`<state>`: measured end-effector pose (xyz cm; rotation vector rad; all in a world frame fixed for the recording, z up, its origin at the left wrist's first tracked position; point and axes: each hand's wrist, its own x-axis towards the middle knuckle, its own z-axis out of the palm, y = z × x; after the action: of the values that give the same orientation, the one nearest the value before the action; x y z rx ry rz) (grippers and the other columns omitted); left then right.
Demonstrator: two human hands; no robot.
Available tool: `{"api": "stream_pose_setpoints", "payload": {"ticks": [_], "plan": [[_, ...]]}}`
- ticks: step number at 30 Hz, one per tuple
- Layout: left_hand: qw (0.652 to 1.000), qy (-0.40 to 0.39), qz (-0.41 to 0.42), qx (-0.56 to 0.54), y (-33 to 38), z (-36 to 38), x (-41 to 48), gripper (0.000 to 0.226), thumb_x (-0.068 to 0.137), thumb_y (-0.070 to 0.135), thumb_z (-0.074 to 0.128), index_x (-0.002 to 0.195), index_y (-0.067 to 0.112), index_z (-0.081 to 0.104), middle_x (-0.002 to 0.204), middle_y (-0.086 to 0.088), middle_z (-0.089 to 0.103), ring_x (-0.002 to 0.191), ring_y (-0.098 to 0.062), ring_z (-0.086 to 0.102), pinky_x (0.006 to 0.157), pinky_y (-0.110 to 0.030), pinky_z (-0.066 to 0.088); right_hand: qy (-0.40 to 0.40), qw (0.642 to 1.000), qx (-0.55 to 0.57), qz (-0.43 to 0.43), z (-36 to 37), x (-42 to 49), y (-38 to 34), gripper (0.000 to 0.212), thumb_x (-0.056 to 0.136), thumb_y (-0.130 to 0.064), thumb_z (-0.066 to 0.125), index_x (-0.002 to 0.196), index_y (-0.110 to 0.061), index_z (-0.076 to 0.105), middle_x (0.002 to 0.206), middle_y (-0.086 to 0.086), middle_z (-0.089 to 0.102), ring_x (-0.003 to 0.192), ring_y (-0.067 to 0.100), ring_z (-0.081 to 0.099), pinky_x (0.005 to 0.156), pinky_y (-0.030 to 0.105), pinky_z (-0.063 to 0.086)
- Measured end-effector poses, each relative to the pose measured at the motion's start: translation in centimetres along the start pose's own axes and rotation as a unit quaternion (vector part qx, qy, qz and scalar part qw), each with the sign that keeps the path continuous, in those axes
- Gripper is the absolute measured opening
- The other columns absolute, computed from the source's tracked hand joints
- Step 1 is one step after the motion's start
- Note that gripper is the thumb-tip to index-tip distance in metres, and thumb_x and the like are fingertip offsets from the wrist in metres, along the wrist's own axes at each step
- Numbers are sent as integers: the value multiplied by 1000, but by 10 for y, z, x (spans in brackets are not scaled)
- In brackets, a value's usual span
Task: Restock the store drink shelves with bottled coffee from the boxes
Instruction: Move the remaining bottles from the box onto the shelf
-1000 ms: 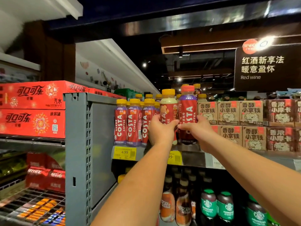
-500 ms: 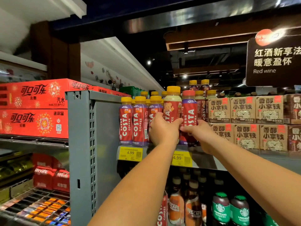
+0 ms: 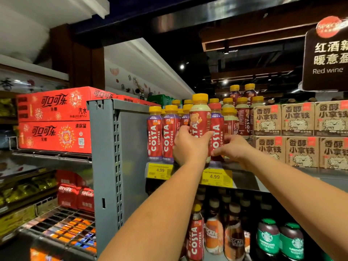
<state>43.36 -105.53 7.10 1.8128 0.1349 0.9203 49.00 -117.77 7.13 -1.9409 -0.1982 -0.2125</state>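
Nearest me, two bare forearms reach up and forward to the top drink shelf. The left hand [image 3: 190, 146] is wrapped round the waist of a yellow-capped plastic coffee bottle with a pale shoulder and a red bear label [image 3: 199, 117]. It holds the bottle upright at the shelf's front edge, seemingly to seat it in its row. Just beside it, the right hand [image 3: 234, 147] lies low against a red-capped bottle with a red Costa label [image 3: 216, 129]. Its fingertips touch the bottle near its base, probably to steady it or nudge it square, but I cannot tell whether they actually close round it. The hands are near each other and not touching.

Both bottles stand above the grey metal shelf lip [image 3: 244, 178], which carries yellow price tags [image 3: 216, 177]. Left of them stand yellow-capped bottles with purple-and-red Costa labels [image 3: 154, 132], faced outward so the labels read. More capped bottles crowd behind, so this shelf looks nearly full. On the shelf below are orange-labelled coffee bottles [image 3: 212, 236] and green-labelled dark ones [image 3: 268, 240].

To the right, brown printed cardboard cartons [image 3: 299, 119] are stacked two high. Past the grey perforated upright [image 3: 105, 166] on the left sit red cola cartons [image 3: 54, 119]. Farther off hangs a dark "Red wine" sign [image 3: 327, 59]. I see no supply boxes from here.
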Motion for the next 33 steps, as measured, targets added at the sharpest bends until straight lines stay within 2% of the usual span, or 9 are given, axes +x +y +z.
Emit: {"api": "stream_pose_setpoints", "payload": {"ticks": [3, 8, 13, 17, 20, 23, 27, 30, 33], "plan": [[1000, -3, -6, -9, -1, -3, 1, 54, 74, 54, 73, 113, 23, 53, 103, 10, 61, 86, -13, 57, 66, -27, 40, 12, 1000, -11, -9, 4, 1, 1, 50, 65, -7, 83, 108, -12, 59, 105, 6, 67, 101, 25, 63, 84, 46, 55], [1000, 8, -2, -7, 5, -3, -5, 50, 69, 54, 76, 99, 27, 47, 103, 7, 62, 84, -13, 56, 64, -27, 40, 1, 999, -20, -46, 4, -8, -4, 48, 70, -3, 73, 115, -11, 56, 107, 7, 65, 98, 23, 62, 90, 41, 53], [1000, -2, -4, -18, 16, 6, -14, 53, 63, 57, 78, 97, 26, 50, 98, 6, 63, 86, -17, 63, 73, -33, 53, 41, 986, 47, -153, -1, -33, -8, 58, 79, 5, 61, 133, -10, 46, 116, 6, 58, 97, 17, 59, 81, 32, 54], [999, -38, 1, -27, 25, 14, -19, 50, 65, 53, 79, 94, 24, 49, 93, 7, 60, 82, -16, 60, 62, -27, 44, -4, 979, 63, -191, -12, -48, -9, 44, 80, -2, 68, 120, -16, 59, 108, -1, 66, 94, 8, 63, 66, 14, 49], [996, -68, 16, -50, 30, 17, -21, 47, 67, 50, 79, 91, 20, 53, 86, 6, 59, 76, -15, 57, 62, -28, 45, 27, 980, 38, -195, -24, -51, -9, 40, 74, -5, 76, 110, -16, 64, 100, -1, 70, 92, 12, 66, 70, 21, 53], [990, -92, 38, -98, 31, 17, -21, 33, 74, 49, 74, 81, 20, 60, 78, 7, 61, 72, -12, 58, 62, -27, 47, 63, 981, 29, -182, -32, -51, -7, 48, 68, -6, 80, 114, -12, 65, 100, 5, 72, 92, 20, 69, 80, 36, 57], [986, -82, 21, -147, 23, 16, -21, 50, 92, 53, 49, 56, 19, 46, 62, 3, 54, 62, -17, 51, 56, -30, 36, 86, 983, 61, -148, -36, -49, -4, 40, 71, -5, 80, 106, -16, 62, 95, -1, 69, 90, 17, 67, 77, 30, 55], [988, -67, 14, -140, 16, 15, -23, 54, 98, 54, 33, 63, 17, 51, 67, 1, 53, 66, -17, 49, 58, -31, 33, 97, 985, 71, -123, -34, -46, -6, 42, 75, -4, 78, 110, -14, 56, 99, 3, 67, 92, 21, 66, 75, 32, 56], [990, -66, 3, -127, 10, 15, -25, 60, 100, 53, 23, 101, 14, 68, 94, -1, 62, 88, -19, 54, 72, -30, 35, 118, 987, 47, -99, -30, -37, -7, 48, 78, -5, 75, 115, -16, 46, 109, 7, 64, 98, 25, 64, 88, 42, 54]]}}
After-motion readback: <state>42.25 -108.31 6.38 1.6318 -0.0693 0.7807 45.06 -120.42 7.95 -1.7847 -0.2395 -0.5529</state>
